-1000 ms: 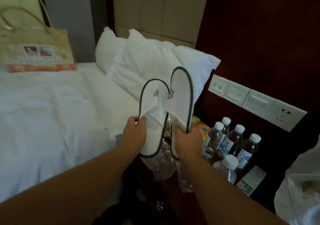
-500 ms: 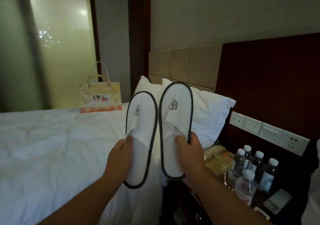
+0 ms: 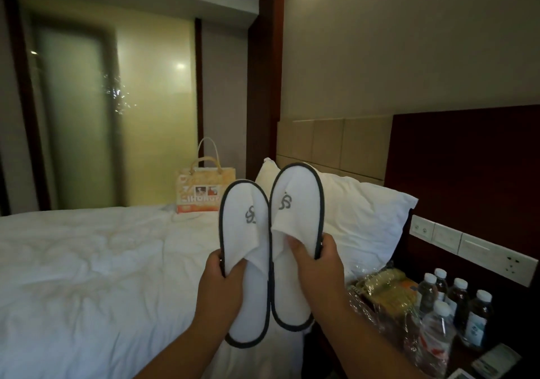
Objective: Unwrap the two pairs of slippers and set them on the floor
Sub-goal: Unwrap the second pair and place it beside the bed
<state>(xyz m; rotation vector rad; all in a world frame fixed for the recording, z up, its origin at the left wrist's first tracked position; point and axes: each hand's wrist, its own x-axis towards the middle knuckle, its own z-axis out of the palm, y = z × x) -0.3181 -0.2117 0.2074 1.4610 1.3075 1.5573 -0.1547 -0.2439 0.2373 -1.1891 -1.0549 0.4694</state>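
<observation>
At centre frame, above the bed [image 3: 87,261], the left hand [image 3: 220,288] pinches one white slipper [image 3: 245,261] and the right hand [image 3: 317,267] pinches the other [image 3: 295,218], toes up and seemingly unwrapped, probably for separating before flooring them.

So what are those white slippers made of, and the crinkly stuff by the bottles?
The slippers look like soft white cloth, maybe thin terry: matte, the upper folds under the fingers, with dark fabric edging. The wrapping beside the bottles looks like clear plastic film: shiny, wrinkled, see-through.
</observation>
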